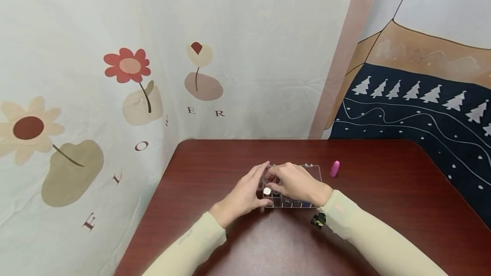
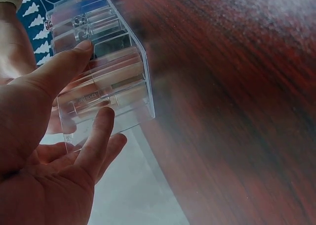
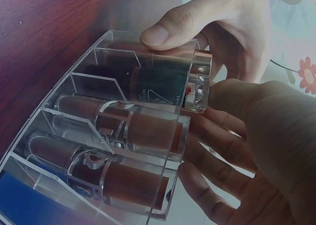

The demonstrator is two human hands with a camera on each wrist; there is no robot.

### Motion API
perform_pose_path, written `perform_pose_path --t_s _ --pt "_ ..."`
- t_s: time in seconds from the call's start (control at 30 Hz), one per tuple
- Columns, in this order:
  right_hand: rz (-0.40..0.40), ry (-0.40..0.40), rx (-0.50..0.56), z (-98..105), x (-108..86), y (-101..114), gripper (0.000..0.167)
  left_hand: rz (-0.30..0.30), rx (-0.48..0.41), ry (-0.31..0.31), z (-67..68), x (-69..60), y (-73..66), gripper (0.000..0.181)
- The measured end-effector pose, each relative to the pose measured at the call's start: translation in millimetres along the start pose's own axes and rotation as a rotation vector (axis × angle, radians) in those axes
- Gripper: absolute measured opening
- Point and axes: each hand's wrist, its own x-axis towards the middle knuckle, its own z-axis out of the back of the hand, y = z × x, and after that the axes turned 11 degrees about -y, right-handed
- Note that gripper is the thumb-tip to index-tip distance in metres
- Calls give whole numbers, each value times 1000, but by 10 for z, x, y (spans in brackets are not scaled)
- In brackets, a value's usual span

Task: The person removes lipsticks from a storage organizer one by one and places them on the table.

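A clear plastic organizer [image 1: 315, 173] with divided slots stands on the table, several lipstick tubes [image 3: 148, 131] upright in its front row. A white-topped tube [image 1: 267, 191] is in its front left slot. My left hand [image 1: 245, 191] holds the organizer's left end, thumb on the front wall and fingers along the side. Over the organizer, my right hand [image 1: 297, 182] reaches down toward the back left with bent fingers. In the right wrist view its thumb lies by the clear end of a dark green tube [image 3: 158, 86]. Whether its fingertips pinch anything is hidden.
A pink round-tipped tube [image 1: 335, 168] stands on the reddish-brown table [image 1: 215, 161], to the right of the organizer. Behind the table hang a pale curtain with printed flowers [image 1: 253, 54] and a dark blue cloth with trees [image 1: 414, 114].
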Motion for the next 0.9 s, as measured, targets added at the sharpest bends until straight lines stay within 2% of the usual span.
perform_pose_path --t_s 0.63,0.9 --pt "-17 -28 9 24 -61 -19 16 16 -9 7 14 6 -37 118" --pt "9 -50 1 30 -74 -33 15 23 8 4 -10 12 -25 120"
